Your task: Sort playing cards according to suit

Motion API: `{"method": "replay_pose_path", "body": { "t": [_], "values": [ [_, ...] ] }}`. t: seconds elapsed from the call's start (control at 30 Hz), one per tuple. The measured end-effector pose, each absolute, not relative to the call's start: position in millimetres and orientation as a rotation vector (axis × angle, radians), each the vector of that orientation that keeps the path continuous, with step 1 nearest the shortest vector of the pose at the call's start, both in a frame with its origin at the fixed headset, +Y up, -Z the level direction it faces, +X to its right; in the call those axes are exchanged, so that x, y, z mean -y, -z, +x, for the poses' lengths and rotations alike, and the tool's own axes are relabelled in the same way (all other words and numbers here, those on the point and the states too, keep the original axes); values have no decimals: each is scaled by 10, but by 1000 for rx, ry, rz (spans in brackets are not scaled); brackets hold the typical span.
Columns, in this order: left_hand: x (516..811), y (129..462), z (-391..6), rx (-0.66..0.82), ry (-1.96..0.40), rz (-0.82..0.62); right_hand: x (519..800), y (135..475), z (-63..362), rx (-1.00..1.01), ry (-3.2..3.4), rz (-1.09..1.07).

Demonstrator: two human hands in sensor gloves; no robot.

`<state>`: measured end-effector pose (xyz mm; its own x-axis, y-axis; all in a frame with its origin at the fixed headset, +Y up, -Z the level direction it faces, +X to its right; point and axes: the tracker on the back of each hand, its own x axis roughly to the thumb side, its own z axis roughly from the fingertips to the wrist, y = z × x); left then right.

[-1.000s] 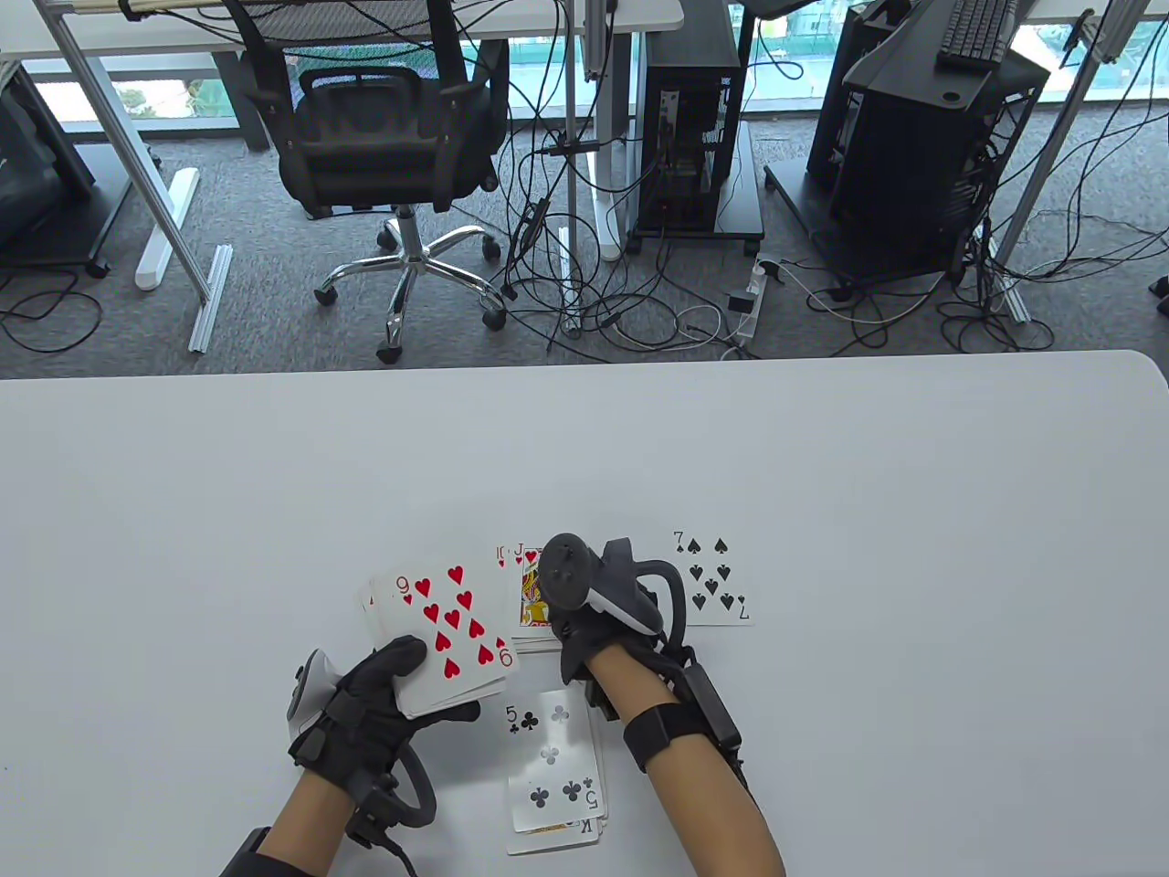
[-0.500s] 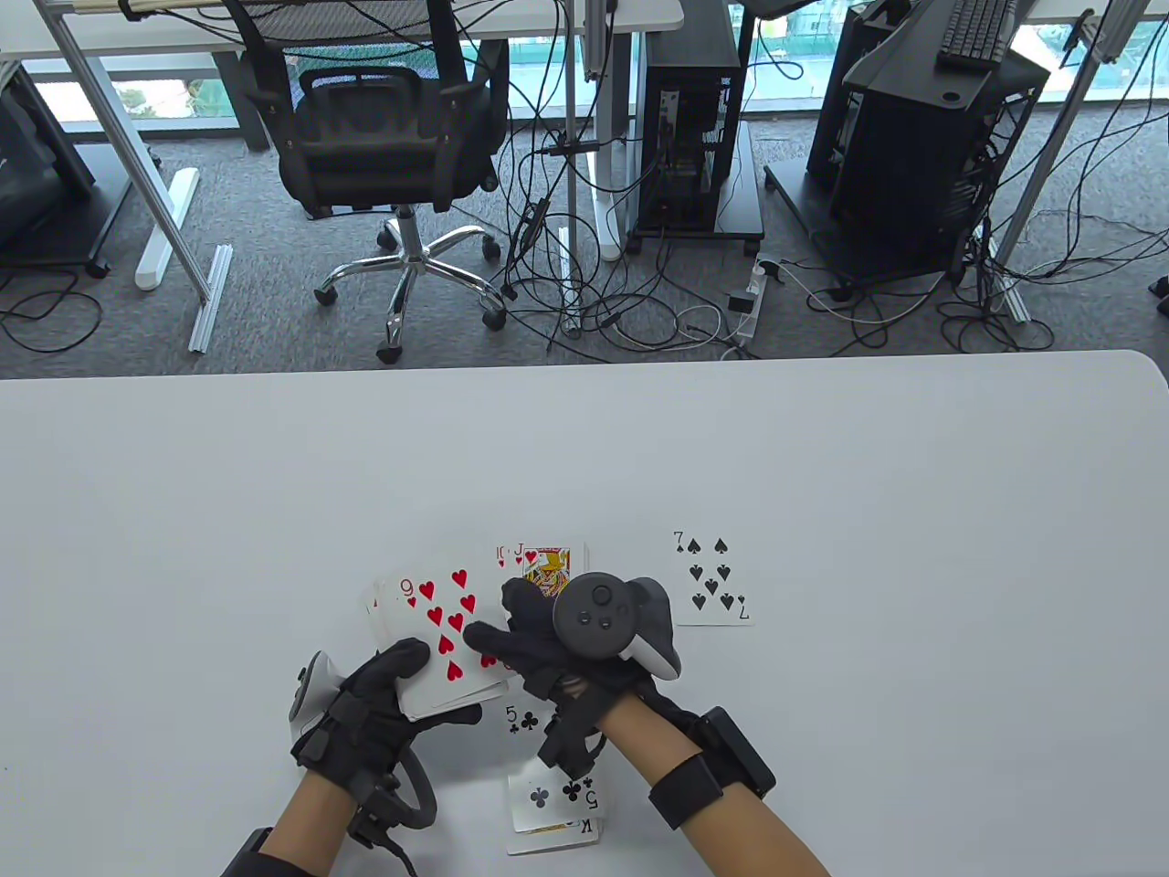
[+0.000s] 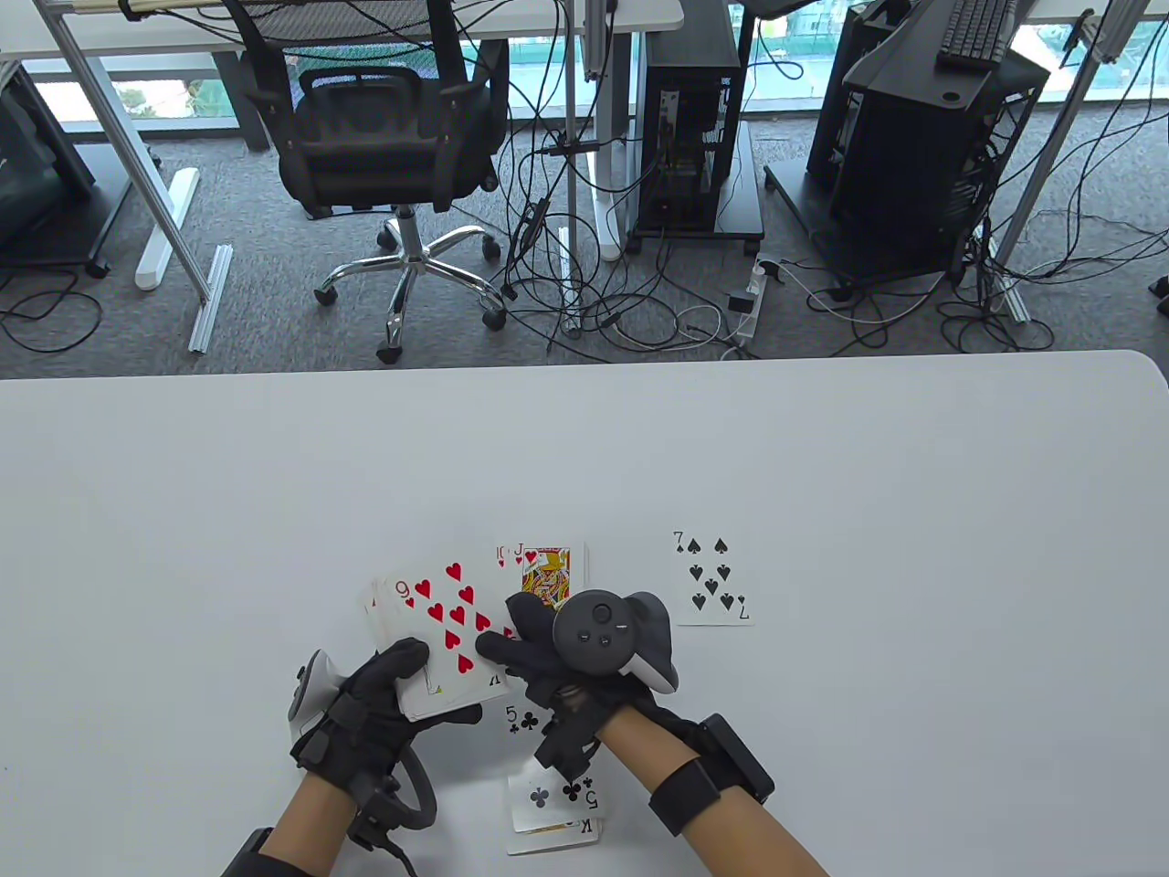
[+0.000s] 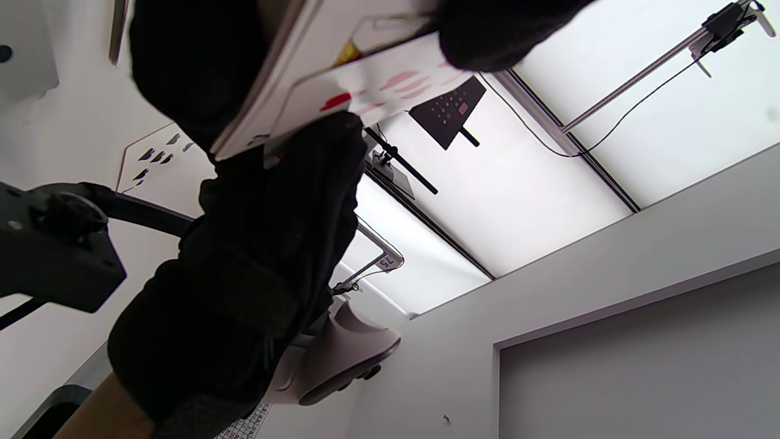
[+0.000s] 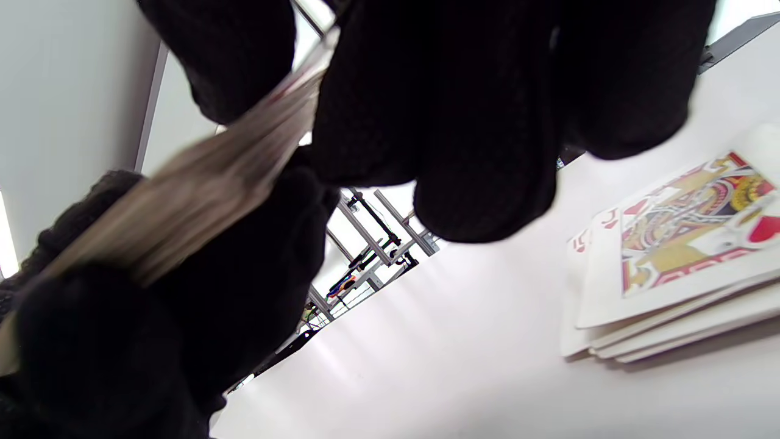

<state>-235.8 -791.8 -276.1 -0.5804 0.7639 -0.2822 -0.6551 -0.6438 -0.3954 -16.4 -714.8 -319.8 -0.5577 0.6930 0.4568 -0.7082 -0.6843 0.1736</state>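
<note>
The nine of hearts (image 3: 447, 614) tops the fanned packet (image 3: 438, 639) held above the table (image 3: 274, 475), its long axis running from near-right up to far-left, index corner pointing away. A single card is thin, light, springy and slick on its neighbours, so it is best taken at the near-right corner and slid off rather than lifted. The right hand (image 3: 539, 653) pinches that corner between thumb and fingers; the left hand (image 3: 365, 713) grips the packet from below, thumb on top. Beyond lie the jack of hearts pile (image 3: 546, 571), the seven of spades (image 3: 712, 580) and, nearer, the five of clubs pile (image 3: 557, 786).
</note>
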Motion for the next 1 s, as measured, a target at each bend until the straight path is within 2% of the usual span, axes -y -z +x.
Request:
{"method": "replay_pose_path", "body": {
  "t": [0.23,0.5,1.0],
  "values": [
    [7913,2759,-2345,322,-2271,-547,7154,3506,93,-39,-2021,447],
    [7912,2761,-2348,324,-2269,-546,7174,3828,311,46,-1986,237],
    [7915,2765,-2357,324,-2261,-542,7582,3985,-68,-186,-2748,186]
  ]
}}
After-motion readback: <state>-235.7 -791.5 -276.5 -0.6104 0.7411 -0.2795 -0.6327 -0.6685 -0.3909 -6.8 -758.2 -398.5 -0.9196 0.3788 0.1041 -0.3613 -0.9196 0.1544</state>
